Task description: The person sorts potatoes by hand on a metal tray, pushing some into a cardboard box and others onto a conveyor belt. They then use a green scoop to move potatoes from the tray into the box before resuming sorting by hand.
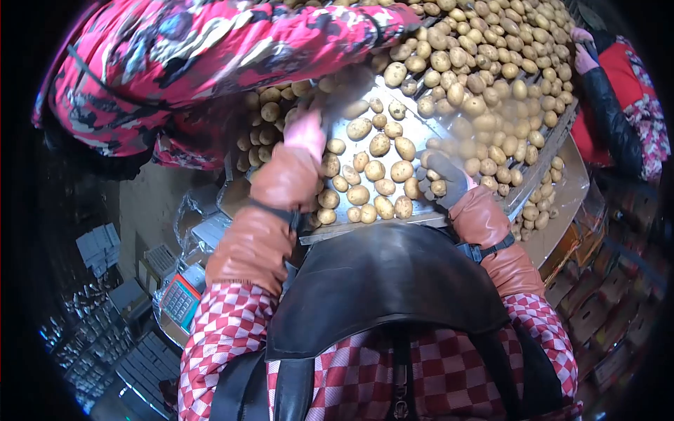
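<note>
Many potatoes (380,145) lie spread over a pale metal surface (342,144) in front of me, with a dense heap (484,42) behind and to the right. My left hand (306,125) is at the left side of the metal surface, beside the potatoes there; it is smeared by motion and its fingers cannot be made out. My right hand (445,178), in a grey glove, is at the right side of the surface with its fingers curled round a potato (438,187).
A person in a pink patterned sleeve (281,43) reaches across from the left. Another person in a red vest (625,70) stands at the right. A wooden edge (372,228) runs before me. Potatoes lie in a box (567,203) at right. A calculator (180,302) is lower left.
</note>
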### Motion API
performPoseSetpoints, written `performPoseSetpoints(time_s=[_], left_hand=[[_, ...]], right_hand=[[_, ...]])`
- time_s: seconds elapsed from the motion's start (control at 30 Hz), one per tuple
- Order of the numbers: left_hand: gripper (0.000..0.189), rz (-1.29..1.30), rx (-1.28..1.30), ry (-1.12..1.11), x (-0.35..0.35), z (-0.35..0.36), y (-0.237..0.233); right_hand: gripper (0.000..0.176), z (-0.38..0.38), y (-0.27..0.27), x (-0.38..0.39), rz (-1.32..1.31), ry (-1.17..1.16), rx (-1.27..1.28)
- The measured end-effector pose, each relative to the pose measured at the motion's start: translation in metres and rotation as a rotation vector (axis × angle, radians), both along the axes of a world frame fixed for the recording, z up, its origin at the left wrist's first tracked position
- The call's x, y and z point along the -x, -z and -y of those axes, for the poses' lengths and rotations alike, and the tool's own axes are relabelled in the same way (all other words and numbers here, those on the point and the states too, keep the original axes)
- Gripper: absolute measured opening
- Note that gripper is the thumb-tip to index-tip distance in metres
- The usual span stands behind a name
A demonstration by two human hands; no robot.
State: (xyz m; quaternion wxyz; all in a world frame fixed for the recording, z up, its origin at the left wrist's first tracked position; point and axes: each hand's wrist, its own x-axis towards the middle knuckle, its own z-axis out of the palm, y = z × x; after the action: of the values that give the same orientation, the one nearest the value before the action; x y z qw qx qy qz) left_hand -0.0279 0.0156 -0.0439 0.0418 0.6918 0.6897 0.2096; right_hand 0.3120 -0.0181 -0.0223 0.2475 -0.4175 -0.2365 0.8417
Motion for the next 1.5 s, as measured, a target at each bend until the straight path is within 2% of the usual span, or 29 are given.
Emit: performPoseSetpoints(time_s=[0.03,0.1,0.2,0.4,0.47,0.5,0.6,0.63,0.67,0.7,0.73,0.8,0.87,0.9,0.93,1.0,1.07,1.1,1.13,1.17,1.2,1.27,1.3,1.33,1.37,1.4,1.43,1.47,1.5], left_hand=[[0.04,0.015,0.012,0.005,0.001,-0.015,0.003],[0.041,-0.045,0.212,-0.088,0.0,-0.04,0.013],[0.043,-0.109,0.475,-0.15,-0.001,-0.044,0.019],[0.045,-0.111,0.532,-0.117,0.0,0.012,0.008],[0.046,-0.094,0.585,-0.137,0.0,0.018,0.003],[0.047,-0.085,0.621,-0.159,0.003,0.007,0.01],[0.048,0.001,0.653,-0.283,0.011,-0.021,0.025],[0.05,0.024,0.522,-0.396,-0.009,-0.004,-0.011],[0.053,0.149,0.379,-0.344,0.004,0.006,0.018],[0.054,0.21,0.468,-0.289,-0.012,0.016,-0.015],[0.055,0.272,0.551,-0.233,-0.037,0.025,-0.048],[0.054,0.476,0.568,0.1,-0.069,0.046,-0.035],[0.048,0.359,0.64,0.242,-0.111,0.044,-0.085],[0.047,0.377,0.67,0.33,-0.108,0.03,-0.071],[0.045,0.553,0.789,0.095,-0.119,0.021,-0.075],[0.041,0.027,0.678,0.239,-0.114,-0.012,-0.025],[0.039,-0.023,0.578,0.228,-0.111,-0.022,0.002],[0.036,0.282,0.816,0.031,-0.117,-0.03,-0.008],[0.03,-0.046,0.699,0.17,-0.11,-0.043,0.002],[0.027,0.339,0.792,-0.118,-0.111,-0.045,0.013],[0.03,0.724,0.853,-0.412,-0.12,-0.046,0.0],[0.027,0.475,0.661,0.129,-0.075,-0.054,0.076],[0.034,0.571,0.671,-0.037,-0.097,-0.033,0.012],[0.037,0.34,0.618,-0.005,-0.112,-0.02,-0.033],[0.042,0.299,0.518,0.083,-0.11,-0.007,-0.016],[0.044,0.388,0.584,0.082,-0.137,0.013,-0.06],[0.049,0.276,0.471,0.202,-0.149,0.034,-0.062],[0.047,0.217,0.501,0.279,-0.171,0.047,-0.096],[0.045,0.227,0.579,0.437,-0.177,0.053,-0.092]], right_hand=[[0.038,0.004,-0.001,0.0,0.017,-0.003,0.059],[0.04,0.011,-0.007,-0.003,0.018,-0.018,0.131],[0.045,0.028,-0.011,-0.006,0.109,0.047,0.061],[0.045,0.05,-0.002,-0.018,0.07,0.175,0.099],[0.045,0.053,0.003,-0.019,-0.083,0.244,0.191],[0.046,0.055,0.013,-0.02,-0.19,0.274,0.284],[0.045,0.054,0.01,-0.016,-0.298,0.308,0.307],[0.045,0.052,0.013,-0.012,-0.3,0.306,0.298],[0.048,0.054,0.019,-0.009,-0.49,0.305,0.341],[0.05,0.056,0.023,-0.005,-0.679,0.3,0.388],[0.05,0.054,0.025,-0.001,-0.679,0.294,0.387],[0.055,0.056,0.028,0.009,-0.788,0.303,0.455],[0.054,0.054,0.038,0.015,-0.811,0.304,0.489],[0.053,0.052,0.04,0.017,-0.792,0.329,0.513],[0.052,0.054,0.041,0.016,-0.771,0.354,0.538],[0.052,0.057,0.039,0.01,-0.738,0.425,0.55],[0.051,0.061,0.044,0.002,-0.806,0.396,0.501],[0.049,0.062,0.037,-0.004,-0.79,0.4,0.527],[0.049,0.065,0.038,-0.009,-0.791,0.412,0.523],[0.05,0.067,0.04,-0.015,-0.817,0.4,0.508],[0.051,0.068,0.042,-0.02,-0.845,0.384,0.487],[0.053,0.071,0.039,-0.029,-0.89,0.407,0.485],[0.055,0.071,0.029,-0.031,-0.855,0.46,0.469],[0.056,0.071,0.023,-0.034,-0.82,0.514,0.456],[0.058,0.069,0.028,-0.038,-0.918,0.539,0.51],[0.058,0.069,0.024,-0.04,-0.822,0.531,0.395],[0.057,0.067,0.029,-0.042,-0.885,0.503,0.392],[0.057,0.065,0.033,-0.043,-0.946,0.469,0.386],[0.057,0.067,0.03,-0.042,-0.949,0.469,0.385]])
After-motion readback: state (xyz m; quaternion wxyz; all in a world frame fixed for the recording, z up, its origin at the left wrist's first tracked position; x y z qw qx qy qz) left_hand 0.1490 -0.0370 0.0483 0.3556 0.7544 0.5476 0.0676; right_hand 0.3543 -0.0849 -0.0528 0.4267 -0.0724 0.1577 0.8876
